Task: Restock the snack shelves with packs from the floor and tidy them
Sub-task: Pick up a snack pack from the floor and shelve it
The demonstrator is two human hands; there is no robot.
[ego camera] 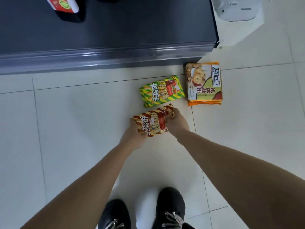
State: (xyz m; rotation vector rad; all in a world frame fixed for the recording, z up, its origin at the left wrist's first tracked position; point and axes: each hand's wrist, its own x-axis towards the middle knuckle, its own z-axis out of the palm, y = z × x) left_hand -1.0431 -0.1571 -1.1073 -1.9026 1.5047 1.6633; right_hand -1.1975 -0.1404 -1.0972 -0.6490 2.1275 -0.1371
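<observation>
A red-and-yellow striped snack pack [152, 121] lies low over the tiled floor, gripped at both ends. My left hand [133, 135] clasps its near-left end and my right hand [177, 122] clasps its right end. Just beyond it a green-and-yellow striped snack pack [161, 90] lies flat on the floor. To the right of that rests an orange-edged biscuit pack [204, 83]. The dark bottom shelf [115, 30] runs across the top of the view, with a red-and-white pack [63, 4] at its far left.
The shelf's grey front lip [102, 58] juts out above the floor packs. A white unit [237, 17] stands to the right of the shelf. My black shoes [170, 209] are at the bottom of the view, on pale floor tiles [74, 129].
</observation>
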